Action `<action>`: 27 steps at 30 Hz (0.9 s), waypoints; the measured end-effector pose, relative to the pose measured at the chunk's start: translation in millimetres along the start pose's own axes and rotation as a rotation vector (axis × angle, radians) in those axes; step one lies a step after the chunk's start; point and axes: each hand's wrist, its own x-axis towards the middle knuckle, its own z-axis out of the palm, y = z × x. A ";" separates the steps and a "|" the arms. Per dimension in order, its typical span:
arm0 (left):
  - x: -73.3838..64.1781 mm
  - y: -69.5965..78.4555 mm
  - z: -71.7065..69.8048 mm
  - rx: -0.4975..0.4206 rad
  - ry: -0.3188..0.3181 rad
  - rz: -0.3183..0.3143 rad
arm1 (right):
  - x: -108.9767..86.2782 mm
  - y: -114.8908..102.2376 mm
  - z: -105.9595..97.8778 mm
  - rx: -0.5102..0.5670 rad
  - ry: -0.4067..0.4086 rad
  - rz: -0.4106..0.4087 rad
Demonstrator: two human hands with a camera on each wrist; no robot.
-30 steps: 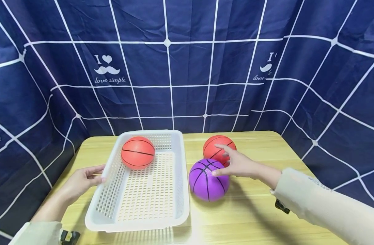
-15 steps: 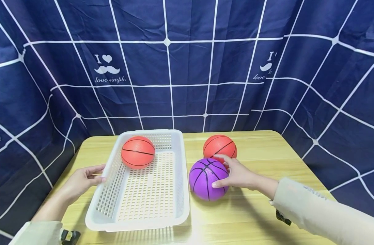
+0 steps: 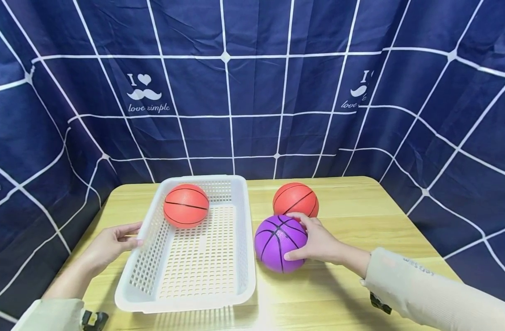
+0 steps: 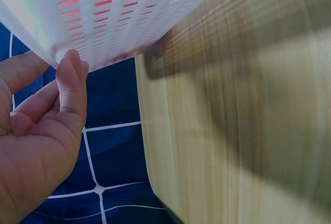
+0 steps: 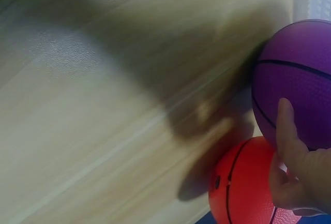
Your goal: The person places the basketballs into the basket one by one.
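My left hand [image 3: 107,247] pinches the left rim of a white perforated plastic basket [image 3: 186,303]. In the left wrist view, thumb and fingers of that hand [image 4: 46,125] meet at the rim. An orange-red toy basketball [image 3: 186,207] lies inside the basket at its far left. Right of the basket, my right hand [image 3: 320,241] grips a purple toy basketball [image 3: 273,243] from its right side, thumb in front and fingers behind. The purple ball appears to rest on the table. Just behind it stands a second orange-red basketball [image 3: 295,200], partly hidden by it.
A light wooden table [image 3: 352,197] carries everything. Dark blue curtains [image 3: 256,92] with white grid lines surround its back and sides. In the right wrist view, the second red ball [image 5: 240,182] sits close to the right hand's fingers.
My right hand has come down and toward me, from hovering over the balls to gripping the purple basketball. The left hand and the basket have stayed in place.
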 end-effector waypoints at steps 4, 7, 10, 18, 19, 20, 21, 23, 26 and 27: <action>0.1 0.0 -0.2 0.003 0.000 -0.004 | -1.1 2.9 -0.6 0.004 0.004 -0.004; 0.4 -0.9 -0.2 0.002 -0.002 -0.007 | -2.2 5.8 -1.4 0.011 0.000 0.001; 0.4 -1.6 -0.4 0.006 -0.004 -0.006 | -4.8 6.5 -3.4 0.022 -0.011 0.001; 0.2 -2.6 -0.4 0.017 -0.005 -0.009 | -14.8 4.4 -13.3 0.125 -0.071 -0.062; 0.1 -2.8 -0.4 0.018 -0.005 -0.011 | -15.5 5.1 -14.6 0.131 -0.077 -0.064; 0.1 -3.0 -0.4 0.019 -0.005 -0.011 | -16.4 5.5 -15.9 0.137 -0.084 -0.060; 0.2 -3.2 -0.6 0.020 -0.006 -0.010 | -17.1 5.7 -17.0 0.149 -0.092 -0.064; 0.2 -3.2 -0.4 0.019 -0.004 -0.009 | -18.8 5.9 -19.9 0.169 -0.104 -0.073; 0.0 -2.7 -0.1 0.016 -0.002 -0.006 | -21.9 3.5 -24.6 0.201 -0.120 -0.089; 0.0 -2.4 0.0 0.015 -0.002 -0.007 | -22.7 2.3 -26.3 0.207 -0.125 -0.098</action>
